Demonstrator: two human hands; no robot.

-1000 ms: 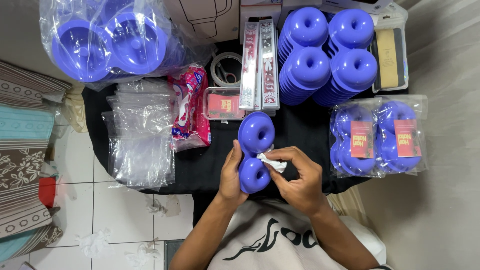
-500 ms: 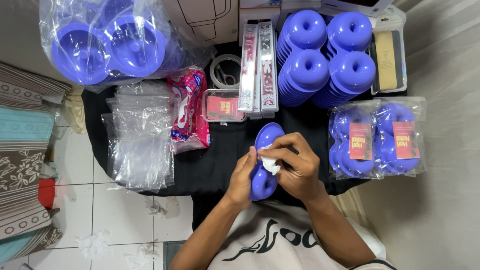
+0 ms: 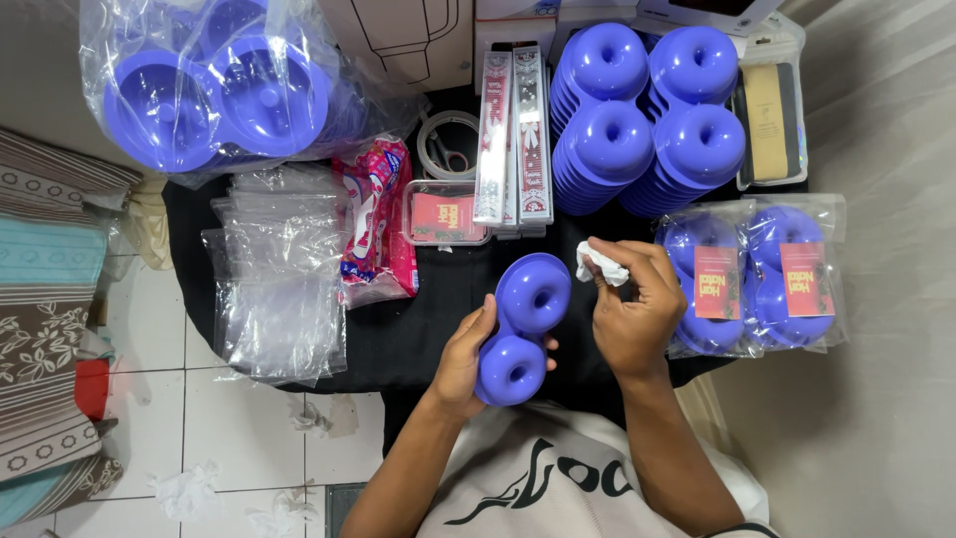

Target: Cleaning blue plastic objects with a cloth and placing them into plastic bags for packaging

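Purple plastic mold (image 3: 523,329) sits in the left hand (image 3: 466,364), gripped from its left side so its top faces up, near the body. Right hand (image 3: 632,309) pinches a white tissue (image 3: 600,264) just beside its far end. Stacked molds (image 3: 647,115) wait far off.

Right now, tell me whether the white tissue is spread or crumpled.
Crumpled: the white tissue is bunched in the right hand, beside the blue double-ring piece.

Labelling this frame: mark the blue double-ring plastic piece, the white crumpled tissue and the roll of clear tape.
blue double-ring plastic piece (image 3: 525,326), head view, on its middle.
white crumpled tissue (image 3: 598,264), head view, its centre.
roll of clear tape (image 3: 434,128), head view, upper-left rim.
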